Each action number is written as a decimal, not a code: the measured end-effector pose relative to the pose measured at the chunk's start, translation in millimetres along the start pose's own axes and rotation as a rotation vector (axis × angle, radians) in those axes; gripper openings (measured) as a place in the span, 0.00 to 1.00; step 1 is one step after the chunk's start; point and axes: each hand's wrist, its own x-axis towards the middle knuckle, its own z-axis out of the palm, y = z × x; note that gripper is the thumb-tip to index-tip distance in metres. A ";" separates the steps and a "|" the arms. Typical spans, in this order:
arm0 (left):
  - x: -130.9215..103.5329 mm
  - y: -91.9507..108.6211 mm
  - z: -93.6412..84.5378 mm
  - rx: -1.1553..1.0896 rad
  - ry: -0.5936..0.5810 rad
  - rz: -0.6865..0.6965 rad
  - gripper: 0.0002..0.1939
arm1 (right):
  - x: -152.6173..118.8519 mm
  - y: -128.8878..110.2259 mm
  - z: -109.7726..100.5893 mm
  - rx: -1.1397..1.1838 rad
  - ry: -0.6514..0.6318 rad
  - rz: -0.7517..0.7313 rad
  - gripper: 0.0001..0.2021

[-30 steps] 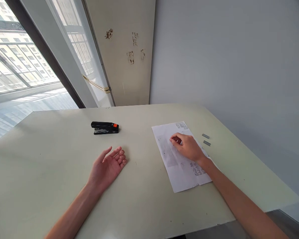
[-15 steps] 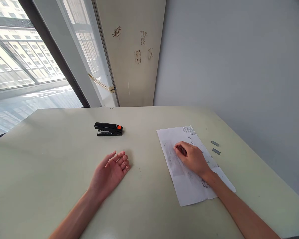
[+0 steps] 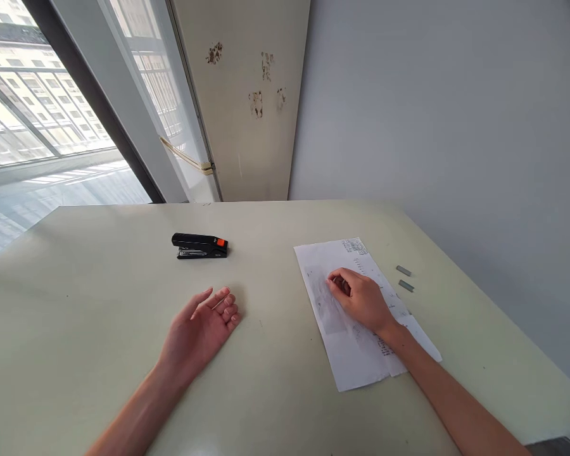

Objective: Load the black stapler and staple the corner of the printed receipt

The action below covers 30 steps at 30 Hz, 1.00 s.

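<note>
My left hand (image 3: 202,329) lies palm up on the table, its fingers loosely bent and apart, with nothing in it. Just beyond it is a black stapler (image 3: 199,246) with an orange-red patch at its right end, not touched by either hand. My right hand (image 3: 360,301) rests on the printed paper sheets (image 3: 325,316), fingers curled in and thumb close to the index finger. Nothing shows in the hollow of that hand; the inner fingers are partly hidden. To the right of the paper lie two small grey staple strips (image 3: 403,270).
The pale table (image 3: 123,272) reaches back to a stained cream panel (image 3: 247,145) and a grey wall (image 3: 408,114) on the right. A window (image 3: 38,114) with railings outside stands at the left. A cord (image 3: 185,155) hangs by the curtain.
The view has turned slightly to the right, so everything sits a little further left. Neither hand has visibly moved on the table.
</note>
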 end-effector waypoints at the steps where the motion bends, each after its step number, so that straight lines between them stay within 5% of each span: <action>1: 0.2 0.5 -0.4 -0.003 0.000 0.004 0.07 | 0.3 0.2 0.3 -0.001 0.003 0.002 0.12; 19: 3.3 2.6 -0.3 -0.017 0.001 0.034 0.06 | 2.9 -0.4 -3.0 0.091 0.048 -0.017 0.09; 30: 3.9 4.3 -5.9 -0.017 -0.026 0.042 0.05 | 8.1 45.4 -52.5 0.186 0.771 0.308 0.11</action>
